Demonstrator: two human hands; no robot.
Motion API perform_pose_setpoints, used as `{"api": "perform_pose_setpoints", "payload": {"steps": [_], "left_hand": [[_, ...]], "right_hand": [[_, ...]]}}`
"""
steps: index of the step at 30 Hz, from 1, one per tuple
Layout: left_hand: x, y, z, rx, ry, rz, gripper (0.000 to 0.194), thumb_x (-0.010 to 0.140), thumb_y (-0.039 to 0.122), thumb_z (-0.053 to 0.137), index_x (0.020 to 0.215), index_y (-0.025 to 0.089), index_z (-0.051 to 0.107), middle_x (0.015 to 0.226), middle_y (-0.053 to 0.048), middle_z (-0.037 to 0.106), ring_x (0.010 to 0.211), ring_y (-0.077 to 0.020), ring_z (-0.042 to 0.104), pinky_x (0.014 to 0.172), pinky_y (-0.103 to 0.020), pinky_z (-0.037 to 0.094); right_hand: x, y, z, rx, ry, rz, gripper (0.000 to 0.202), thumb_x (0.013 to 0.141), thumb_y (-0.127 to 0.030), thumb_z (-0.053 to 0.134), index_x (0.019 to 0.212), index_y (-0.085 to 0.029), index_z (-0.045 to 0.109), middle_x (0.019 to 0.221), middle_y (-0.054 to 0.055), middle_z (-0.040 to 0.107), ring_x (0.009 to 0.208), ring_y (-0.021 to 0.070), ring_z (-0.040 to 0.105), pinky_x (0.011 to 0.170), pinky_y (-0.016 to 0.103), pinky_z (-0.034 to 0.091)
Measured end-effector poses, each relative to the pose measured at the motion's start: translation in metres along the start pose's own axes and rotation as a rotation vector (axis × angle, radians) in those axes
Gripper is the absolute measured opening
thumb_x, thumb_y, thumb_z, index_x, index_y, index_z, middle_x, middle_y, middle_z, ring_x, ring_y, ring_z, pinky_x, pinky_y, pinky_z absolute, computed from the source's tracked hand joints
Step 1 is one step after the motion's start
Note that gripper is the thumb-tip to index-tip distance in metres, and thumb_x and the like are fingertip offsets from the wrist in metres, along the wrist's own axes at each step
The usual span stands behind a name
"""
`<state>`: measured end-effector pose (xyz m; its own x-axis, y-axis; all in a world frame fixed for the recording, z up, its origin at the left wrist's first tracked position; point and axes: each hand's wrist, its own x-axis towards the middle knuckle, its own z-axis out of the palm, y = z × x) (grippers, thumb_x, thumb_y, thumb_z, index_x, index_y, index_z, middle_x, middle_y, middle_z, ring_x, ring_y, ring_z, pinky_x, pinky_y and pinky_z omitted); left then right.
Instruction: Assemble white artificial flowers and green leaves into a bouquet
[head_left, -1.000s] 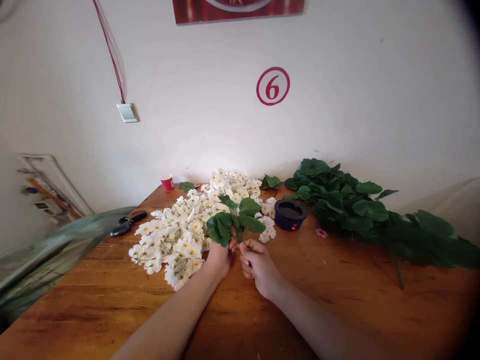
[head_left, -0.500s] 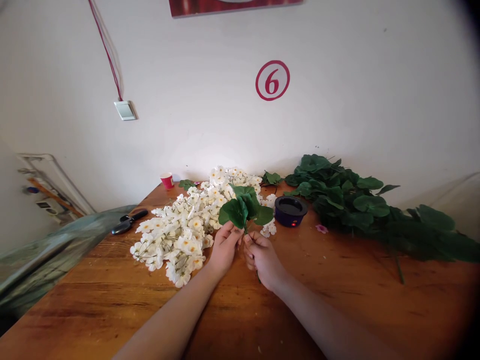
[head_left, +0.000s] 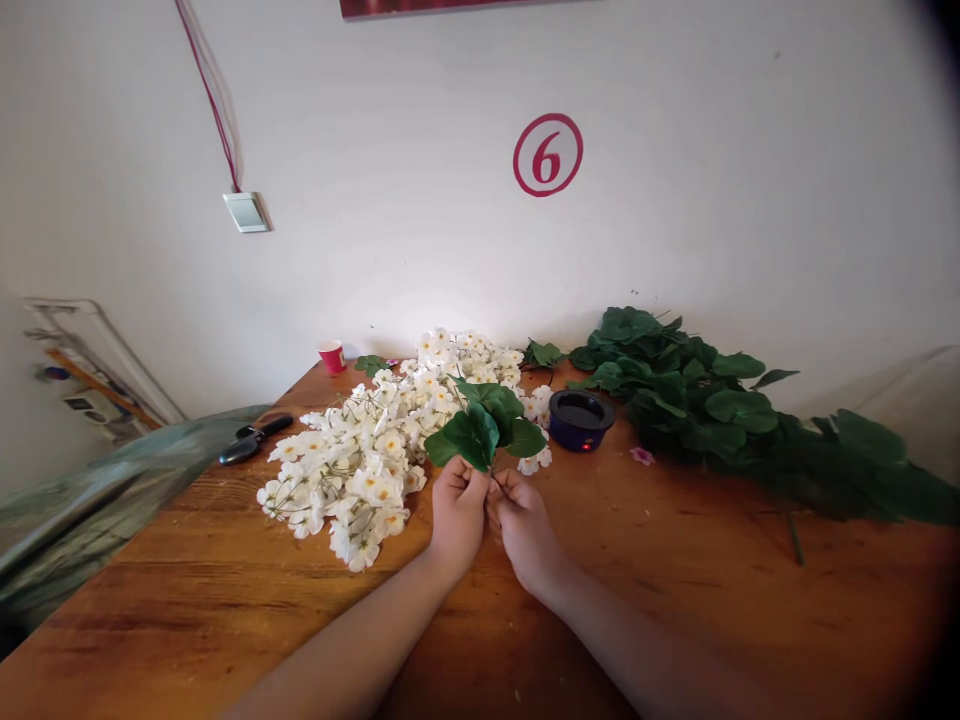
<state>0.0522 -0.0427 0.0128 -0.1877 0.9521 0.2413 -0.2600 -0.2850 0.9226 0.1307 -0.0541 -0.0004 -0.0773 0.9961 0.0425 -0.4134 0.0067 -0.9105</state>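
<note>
A sprig of green artificial leaves (head_left: pixel 477 432) stands upright in front of me, its leaves fanned out above my fingers. My left hand (head_left: pixel 459 508) is closed on the stem just under the leaves. Right beside it, my right hand (head_left: pixel 523 520) pinches the same stem, and the two hands touch or nearly touch. My fingers hide most of the stem. Behind and to the left lies a pile of white artificial flowers (head_left: pixel 367 450) with yellow centres. A dark blue round pot (head_left: pixel 581 420) with a lit red light sits just right of the leaves.
A heap of green leaf stems (head_left: pixel 720 420) covers the table's right back. On the left are a black-handled tool (head_left: pixel 255 440) and a red paper cup (head_left: pixel 332 357). A small pink flower (head_left: pixel 642 456) lies on the wooden table (head_left: pixel 247 600). The wall closes off the back.
My left hand has turned more upright and closed in on the stem beside my right hand. The leaves have spread and tipped slightly left. The camera view has shifted a little.
</note>
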Motion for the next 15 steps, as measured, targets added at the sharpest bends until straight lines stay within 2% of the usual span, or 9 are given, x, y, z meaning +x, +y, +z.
{"api": "perform_pose_setpoints", "payload": {"steps": [6, 10, 15], "left_hand": [[-0.003, -0.003, 0.000, 0.053, 0.064, 0.031, 0.015, 0.071, 0.022, 0.068, 0.062, 0.017, 0.058, 0.060, 0.002, 0.055, 0.059, -0.0110, 0.046, 0.059, -0.022, 0.038], [-0.005, 0.004, 0.003, 0.044, 0.091, -0.005, 0.018, 0.068, 0.022, 0.070, 0.058, 0.016, 0.056, 0.057, 0.003, 0.054, 0.057, -0.0109, 0.045, 0.058, -0.022, 0.039], [-0.009, 0.012, 0.009, 0.101, 0.117, 0.027, 0.019, 0.065, 0.019, 0.071, 0.055, 0.016, 0.054, 0.056, 0.003, 0.053, 0.057, -0.0107, 0.044, 0.057, -0.022, 0.039]], "right_hand": [[0.002, -0.002, -0.003, -0.030, 0.001, -0.100, 0.022, 0.077, -0.036, 0.065, 0.074, -0.022, 0.048, 0.059, -0.005, 0.041, 0.051, 0.0098, 0.031, 0.047, 0.024, 0.023], [0.001, -0.004, -0.002, -0.034, 0.010, -0.119, 0.022, 0.077, -0.037, 0.064, 0.071, -0.022, 0.049, 0.060, -0.004, 0.043, 0.053, 0.0113, 0.034, 0.048, 0.025, 0.025], [-0.002, -0.006, 0.001, 0.013, 0.037, -0.126, 0.022, 0.075, -0.033, 0.064, 0.067, -0.022, 0.046, 0.062, -0.003, 0.046, 0.058, 0.0127, 0.041, 0.050, 0.025, 0.032]]}}
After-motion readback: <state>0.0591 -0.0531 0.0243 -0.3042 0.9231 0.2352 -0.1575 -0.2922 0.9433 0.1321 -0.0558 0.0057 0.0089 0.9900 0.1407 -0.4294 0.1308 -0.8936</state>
